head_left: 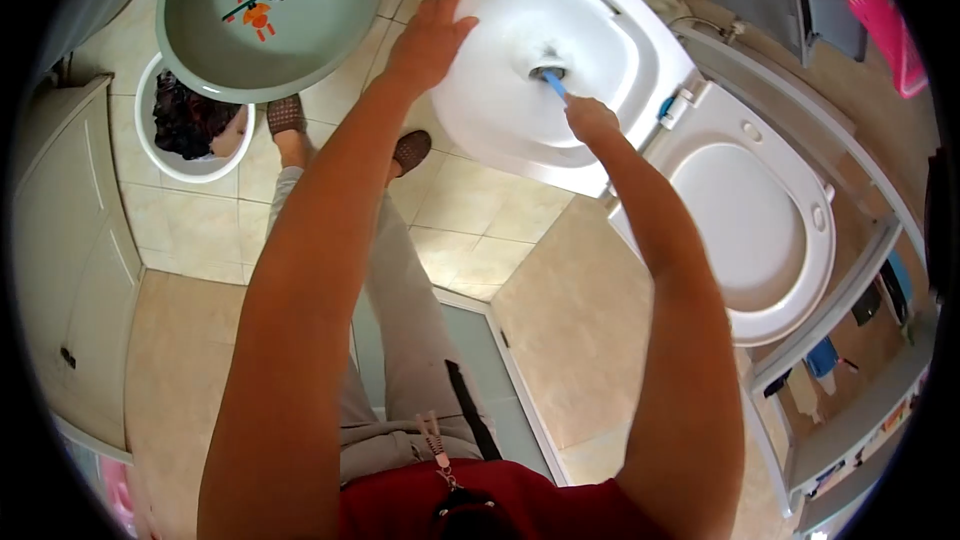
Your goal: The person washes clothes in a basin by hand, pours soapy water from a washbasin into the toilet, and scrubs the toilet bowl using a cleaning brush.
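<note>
A white toilet bowl (500,90) stands at the upper middle, its seat and lid (740,220) folded back to the right. My right hand (592,121) is closed around a blue handle (554,83), whose far end goes down into the drain opening at the bottom of the bowl; that end is hidden. On the left rim of the bowl rests my left hand (430,45), fingers apart, holding nothing.
A large green basin (300,40) with an orange figure is at the upper left, partly over a white tub (190,168) holding dark cloth (190,118). A grey shelf rack (840,295) stands right. A white cabinet door (80,240) is at the left edge.
</note>
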Demonstrator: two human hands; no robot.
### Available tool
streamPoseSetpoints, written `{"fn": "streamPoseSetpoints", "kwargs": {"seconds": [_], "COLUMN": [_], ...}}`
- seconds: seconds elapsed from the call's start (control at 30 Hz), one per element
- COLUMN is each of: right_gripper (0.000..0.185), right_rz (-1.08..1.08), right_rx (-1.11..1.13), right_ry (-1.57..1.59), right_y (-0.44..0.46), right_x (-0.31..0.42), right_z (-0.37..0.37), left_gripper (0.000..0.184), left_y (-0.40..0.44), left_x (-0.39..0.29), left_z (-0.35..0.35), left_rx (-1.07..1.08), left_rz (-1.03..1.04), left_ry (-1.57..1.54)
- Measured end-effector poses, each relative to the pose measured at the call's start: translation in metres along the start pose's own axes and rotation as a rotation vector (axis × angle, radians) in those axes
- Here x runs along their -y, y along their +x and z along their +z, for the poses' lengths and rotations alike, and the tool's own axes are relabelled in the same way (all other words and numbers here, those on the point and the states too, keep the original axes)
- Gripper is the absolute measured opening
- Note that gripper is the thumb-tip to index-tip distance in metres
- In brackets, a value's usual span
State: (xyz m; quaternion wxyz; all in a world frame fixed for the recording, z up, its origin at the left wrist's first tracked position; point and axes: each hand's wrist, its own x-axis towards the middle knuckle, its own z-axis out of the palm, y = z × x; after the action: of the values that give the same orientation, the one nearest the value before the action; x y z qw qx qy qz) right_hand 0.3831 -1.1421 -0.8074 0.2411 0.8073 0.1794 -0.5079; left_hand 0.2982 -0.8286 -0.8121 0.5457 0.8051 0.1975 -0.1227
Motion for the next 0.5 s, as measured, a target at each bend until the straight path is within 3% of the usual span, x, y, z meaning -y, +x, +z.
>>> {"fn": "streamPoseSetpoints", "kwargs": {"seconds": [0.07, 0.2, 0.27, 0.3, 0.4, 0.43, 0.5], "right_gripper": [0.039, 0.039, 0.042, 0.044, 0.048, 0.047, 0.045], "right_rz": [0.048, 0.080, 0.116, 0.160, 0.057, 0.020, -0.022], "right_rx": [-0.042, -0.080, 0.044, 0.219, 0.457, 0.523, 0.548], "right_ry": [0.184, 0.484, 0.727, 0.890, 1.187, 1.236, 1.026], "right_y": [0.034, 0.017, -0.023, -0.059, -0.132, -0.153, -0.189], "right_x": [0.016, 0.028, 0.038, 0.048, 0.064, 0.070, 0.079], "right_z": [0.028, 0.058, 0.032, -0.008, -0.062, -0.079, -0.108], "left_gripper": [0.060, 0.058, 0.058, 0.058, 0.059, 0.059, 0.059], "left_y": [0.001, -0.003, 0.000, -0.001, 0.001, 0.001, -0.001], "left_x": [0.000, 0.001, -0.001, -0.004, 0.003, 0.006, 0.004], "left_z": [-0.004, 0.000, -0.003, -0.005, 0.001, 0.004, 0.002], "left_rx": [0.010, -0.007, -0.022, -0.016, -0.020, -0.029, -0.017], "left_rz": [-0.009, 0.004, 0.007, 0.002, 0.031, 0.040, 0.032], "left_ry": [0.024, 0.001, -0.013, -0.024, -0.036, -0.037, -0.055]}}
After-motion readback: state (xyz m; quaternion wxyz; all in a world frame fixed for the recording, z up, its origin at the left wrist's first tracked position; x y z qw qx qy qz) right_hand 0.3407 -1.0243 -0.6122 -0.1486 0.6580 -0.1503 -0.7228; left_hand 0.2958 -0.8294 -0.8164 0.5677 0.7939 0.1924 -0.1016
